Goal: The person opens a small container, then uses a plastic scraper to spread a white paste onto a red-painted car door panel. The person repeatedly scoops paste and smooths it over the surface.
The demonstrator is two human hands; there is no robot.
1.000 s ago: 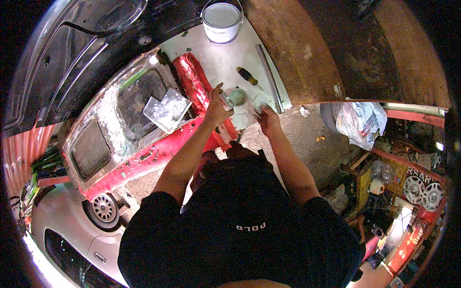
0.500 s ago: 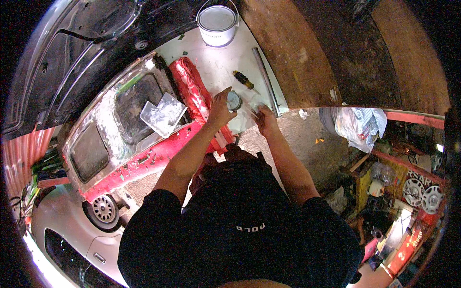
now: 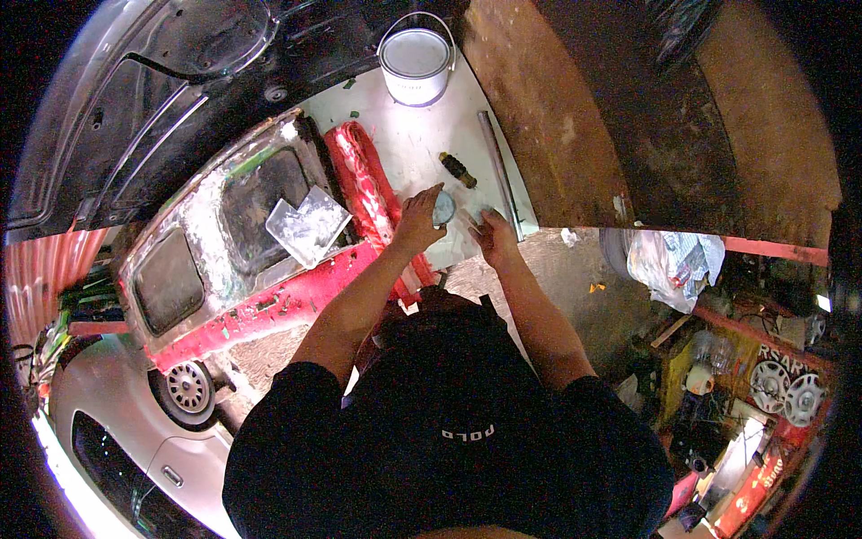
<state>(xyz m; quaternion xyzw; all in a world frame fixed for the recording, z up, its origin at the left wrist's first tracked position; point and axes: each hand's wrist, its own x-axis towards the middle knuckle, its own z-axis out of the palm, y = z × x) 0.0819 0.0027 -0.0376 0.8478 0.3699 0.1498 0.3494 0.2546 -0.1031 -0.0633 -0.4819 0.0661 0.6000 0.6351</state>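
My left hand (image 3: pixel 419 224) is closed around a small round tin (image 3: pixel 444 209) with a grey top, held just above the white work surface (image 3: pixel 412 144). Close by on the right, my right hand (image 3: pixel 493 239) has its fingers bent together by a pale, blurred patch; whatever they hold is too small to make out. A screwdriver (image 3: pixel 458 170) with a dark and yellow handle lies beyond both hands. Beside my left forearm is a red, white-smeared car part (image 3: pixel 361 171).
At the far end stands a white bucket (image 3: pixel 416 76) with a wire handle. A metal tube (image 3: pixel 500 175) lies along the right edge. Left, a clear plastic piece (image 3: pixel 310 226) rests on a scraped car panel (image 3: pixel 201 229). A silver car (image 3: pixel 117 404) is lower left, plastic bags (image 3: pixel 673 260) right.
The whole scene sits slightly lower in the picture. My left hand keeps its hold on the tin, and my right hand has shifted a little beside it.
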